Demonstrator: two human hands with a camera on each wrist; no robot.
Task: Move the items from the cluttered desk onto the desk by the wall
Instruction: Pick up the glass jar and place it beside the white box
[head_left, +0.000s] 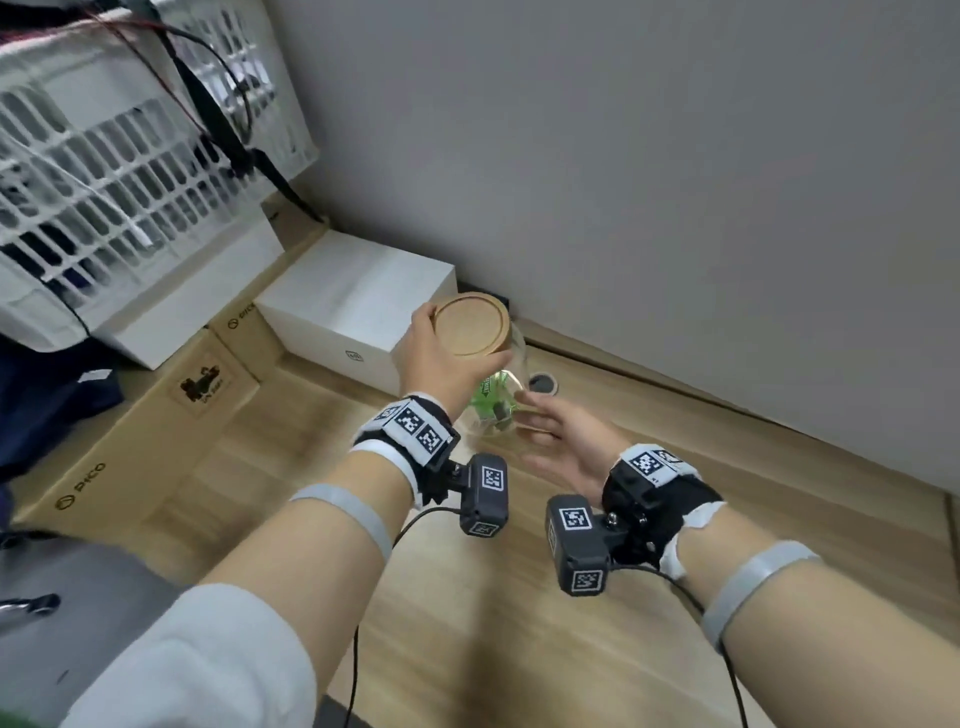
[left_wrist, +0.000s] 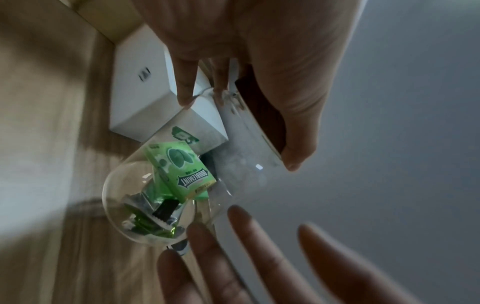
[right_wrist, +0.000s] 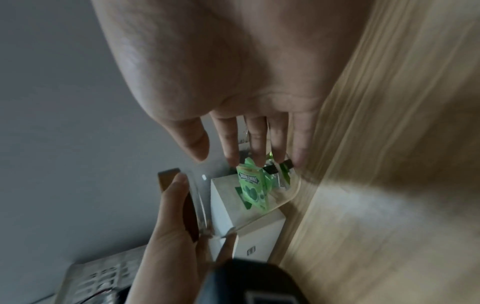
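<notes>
A clear glass jar (head_left: 501, 410) with a round wooden lid (head_left: 470, 325) hangs tilted over the wooden desk (head_left: 519, 623) by the grey wall. Inside it lie a green Doublemint pack (left_wrist: 182, 174) and small wrapped bits. My left hand (head_left: 436, 348) grips the lid from above, its thumb (left_wrist: 293, 152) on one edge and its fingers (left_wrist: 185, 90) on the other. My right hand (head_left: 550, 431) is open, its straight fingertips (right_wrist: 257, 158) against the jar's base. I cannot tell whether the base touches the desk.
A white box (head_left: 353, 306) stands just behind the jar against the wall. Brown cardboard boxes (head_left: 156, 426) and white slatted baskets (head_left: 104, 171) with black cables fill the left. A round cable hole (head_left: 543, 384) sits beside the jar. Bare wood lies to the right and front.
</notes>
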